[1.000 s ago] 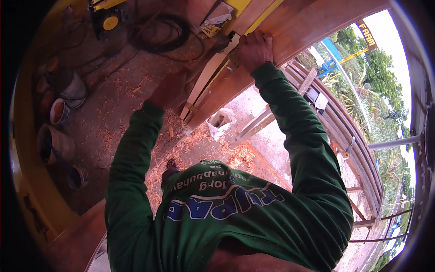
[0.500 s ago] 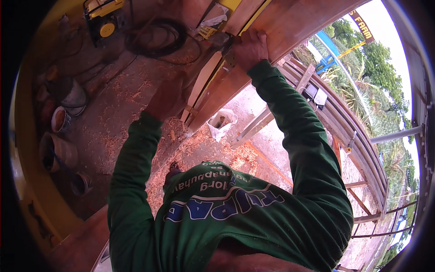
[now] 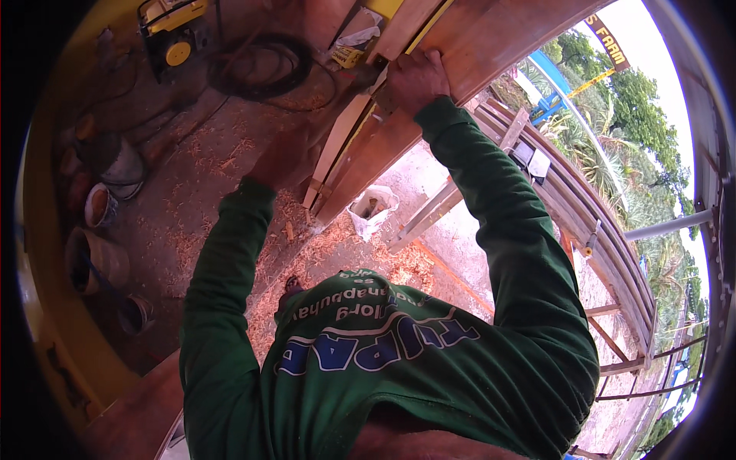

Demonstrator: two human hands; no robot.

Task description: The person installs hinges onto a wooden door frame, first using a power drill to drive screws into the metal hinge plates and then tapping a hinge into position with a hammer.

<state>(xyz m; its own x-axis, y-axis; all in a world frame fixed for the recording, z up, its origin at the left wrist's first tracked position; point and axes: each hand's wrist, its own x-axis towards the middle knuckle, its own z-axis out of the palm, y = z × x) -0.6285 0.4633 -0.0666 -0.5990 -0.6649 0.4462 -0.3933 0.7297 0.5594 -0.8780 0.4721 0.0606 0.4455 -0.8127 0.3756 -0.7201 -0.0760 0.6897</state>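
Observation:
My left hand [image 3: 280, 153] is closed on a dark hammer-like tool [image 3: 353, 84], blurred in shadow, its head raised toward the upper edge of the woodwork. My right hand [image 3: 420, 77] has its fingers curled at the edge of an upright brown wooden panel [image 3: 483, 38]; whatever they grip is hidden. A small metal piece [image 3: 383, 102] shows just below those fingers. Beside it runs a pale wooden strip [image 3: 327, 161] with a narrow yellow line along it.
Wood shavings [image 3: 399, 268] litter the floor around a white sack [image 3: 372, 211]. At left are a yellow machine [image 3: 176, 38], coiled hose [image 3: 257, 65] and several buckets [image 3: 100, 261]. Stacked planks [image 3: 590, 230] curve along the right, with greenery [image 3: 644, 123] outside.
My right hand has shifted slightly up and left along with the view. The tool in my left hand has moved slightly against the woodwork. The view has tilted a little.

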